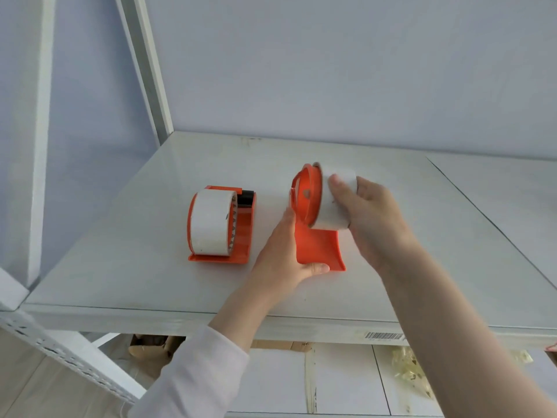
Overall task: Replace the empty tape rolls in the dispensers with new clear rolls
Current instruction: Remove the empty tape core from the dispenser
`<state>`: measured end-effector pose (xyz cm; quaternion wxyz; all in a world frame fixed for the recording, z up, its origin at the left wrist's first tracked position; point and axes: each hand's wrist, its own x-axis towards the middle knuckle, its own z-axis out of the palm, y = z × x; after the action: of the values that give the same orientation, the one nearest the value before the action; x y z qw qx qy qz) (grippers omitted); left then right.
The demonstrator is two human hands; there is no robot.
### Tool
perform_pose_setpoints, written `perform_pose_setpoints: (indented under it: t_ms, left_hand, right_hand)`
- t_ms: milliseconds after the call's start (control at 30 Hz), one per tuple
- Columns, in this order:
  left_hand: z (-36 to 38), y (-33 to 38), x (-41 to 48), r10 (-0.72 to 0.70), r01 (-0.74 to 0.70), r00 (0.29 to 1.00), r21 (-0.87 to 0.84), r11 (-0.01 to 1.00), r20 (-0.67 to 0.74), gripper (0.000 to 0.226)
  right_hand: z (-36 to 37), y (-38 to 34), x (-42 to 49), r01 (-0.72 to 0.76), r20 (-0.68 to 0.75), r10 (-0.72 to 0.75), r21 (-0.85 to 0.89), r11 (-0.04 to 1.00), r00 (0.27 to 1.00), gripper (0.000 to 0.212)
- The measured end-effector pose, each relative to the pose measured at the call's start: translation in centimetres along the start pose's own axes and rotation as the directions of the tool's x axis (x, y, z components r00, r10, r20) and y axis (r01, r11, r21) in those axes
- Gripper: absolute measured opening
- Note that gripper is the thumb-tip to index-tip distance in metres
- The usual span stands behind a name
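Two orange tape dispensers stand on a white shelf [150, 282]. The left dispenser [241, 236] carries a whitish tape roll [209, 224] and nobody touches it. My left hand [280, 254] grips the right dispenser [319, 251] at its lower left edge, thumb on the flat base. My right hand [373, 218] wraps around another whitish roll [334, 203], which sits against the right side of that dispenser's round orange hub [307, 194]. The far side of this roll is hidden by my fingers.
A white upright post [150, 70] rises at the shelf's back left corner, with a pale wall behind. A seam [497, 224] splits the shelf at the right. Below the front edge are a barcode sticker [384, 336], cardboard boxes and a crumpled clear bag [410, 372].
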<state>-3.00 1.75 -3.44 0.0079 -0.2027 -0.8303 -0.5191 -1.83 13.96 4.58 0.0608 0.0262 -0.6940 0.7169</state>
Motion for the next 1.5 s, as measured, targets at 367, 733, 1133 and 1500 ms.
perform_pose_setpoints:
  t_ms: [367,733,1133,1500]
  left_hand:
    - [-1.7,4.9,0.5,-0.127,0.026,0.954,-0.348,0.937,-0.272,0.061]
    - [-1.7,5.2,2.2,-0.033,-0.035,0.938,-0.189,0.981,-0.344,0.012]
    - [0.5,3.0,-3.0,-0.066,0.08,0.959,0.038,0.996,-0.276,0.017]
    - [2.3,3.3,-9.3,-0.053,-0.063,0.823,-0.184,0.981,-0.566,0.044]
  right_hand:
    - [0.7,-2.1,1.7,-0.097,-0.098,0.095,-0.011,0.995,0.991,0.039]
    - [-3.6,-0.9,0.2,-0.065,-0.253,0.06,-0.013,0.998,0.966,0.017]
    - [-6.1,0.6,-3.9,-0.073,-0.332,0.136,0.195,0.978,0.934,0.022]
    - [-6.2,1.8,-8.9,-0.112,-0.134,0.246,0.623,0.774,0.96,0.018]
